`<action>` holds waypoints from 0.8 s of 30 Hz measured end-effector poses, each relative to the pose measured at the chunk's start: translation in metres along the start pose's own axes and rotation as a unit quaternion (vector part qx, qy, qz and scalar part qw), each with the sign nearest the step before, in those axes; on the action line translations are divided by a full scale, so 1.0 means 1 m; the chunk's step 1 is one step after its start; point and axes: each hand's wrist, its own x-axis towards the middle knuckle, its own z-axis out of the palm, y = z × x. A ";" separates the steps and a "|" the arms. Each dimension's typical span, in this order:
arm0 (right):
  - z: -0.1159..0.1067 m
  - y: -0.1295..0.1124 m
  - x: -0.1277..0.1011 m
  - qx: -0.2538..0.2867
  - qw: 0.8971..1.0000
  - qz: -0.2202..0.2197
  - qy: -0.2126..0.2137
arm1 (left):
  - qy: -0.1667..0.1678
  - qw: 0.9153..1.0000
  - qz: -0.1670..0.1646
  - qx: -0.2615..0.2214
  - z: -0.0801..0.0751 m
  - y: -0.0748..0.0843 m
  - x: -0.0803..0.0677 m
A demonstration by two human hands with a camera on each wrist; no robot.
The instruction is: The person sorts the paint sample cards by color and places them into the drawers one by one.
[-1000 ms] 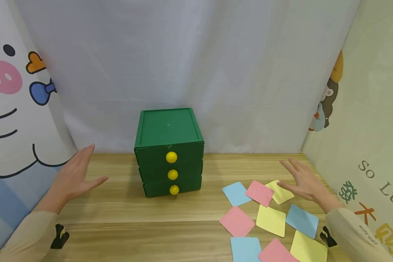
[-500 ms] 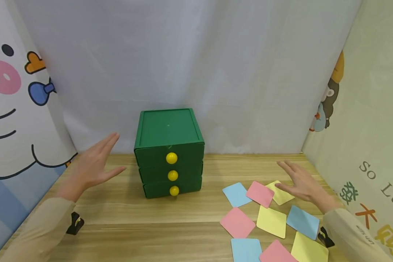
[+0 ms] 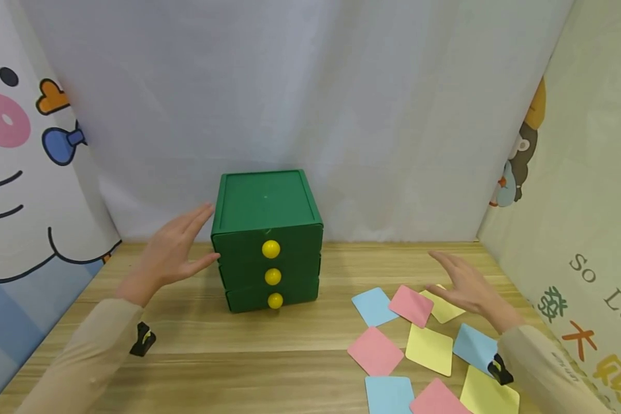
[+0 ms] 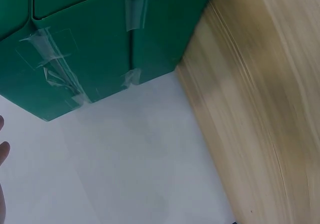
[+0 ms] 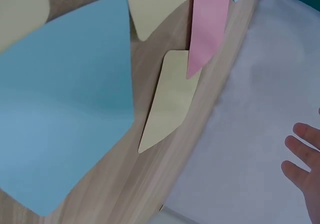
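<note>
Green three-drawer box [image 3: 267, 238] at centre frame on the wooden table [image 3: 269, 356], left hand [image 3: 173, 253] flat-fingered at its left side, right hand [image 3: 466, 290] spread, empty, over coloured paper squares [image 3: 411, 306] lower right

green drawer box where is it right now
In the head view the green drawer box stands mid-table against the white backdrop, the left hand at its left side and the coloured cards lying to its right.

A staged recording booth: a wooden bench [image 3: 290, 345] enclosed by white cloth [image 3: 310, 115], with cartoon-printed panels [image 3: 20, 172] at 9 and 3 o'clock.
</note>
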 end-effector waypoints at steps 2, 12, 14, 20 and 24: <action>0.000 -0.003 0.003 0.006 1.000 -0.004 0.004 | -0.006 1.000 -0.001 0.000 0.000 0.000 0.001; -0.001 -0.021 0.016 0.016 1.000 -0.013 0.006 | -0.017 1.000 -0.004 0.003 0.001 0.001 0.004; -0.001 -0.026 0.020 0.019 1.000 -0.013 0.005 | -0.023 1.000 -0.006 0.005 0.000 0.001 0.004; -0.002 -0.045 0.033 0.061 0.997 -0.031 0.024 | -0.042 0.999 -0.011 0.016 -0.001 0.002 0.004; -0.001 -0.067 0.046 0.117 0.990 -0.051 0.052 | -0.051 0.998 -0.014 0.018 -0.002 0.004 0.004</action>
